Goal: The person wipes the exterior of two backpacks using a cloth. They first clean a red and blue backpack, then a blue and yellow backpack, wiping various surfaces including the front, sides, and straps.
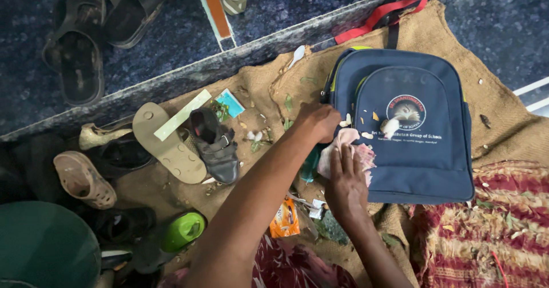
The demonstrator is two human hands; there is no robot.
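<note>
The left hand point(318, 120) is curled into a loose fist at the bag's point(420, 151) left edge, about 9 o'clock on it, knuckles touching the zip side; whether it grips anything I cannot tell. The right hand point(345, 179) lies flat, fingers together, pressing a pale pink cloth point(357, 151) that overlaps the bag's lower left corner, at 7 o'clock. The blue bag lies face up on sacking point(497, 122), small scraps scattered over its front. Its right and bottom edges sit just clear of a red striped mat point(497, 225) at 5 o'clock; bare sacking shows along the right side and at 12 o'clock beyond the top edge. To the left, at 9 o'clock from the hands, the room is crowded: a black shoe point(217, 148), a tan sole point(168, 145) and a sandal point(84, 179) lie close together. An orange packet point(284, 219) sits at 6 o'clock between the forearms. A stone step edge point(189, 73) runs across at 11 o'clock.
</note>
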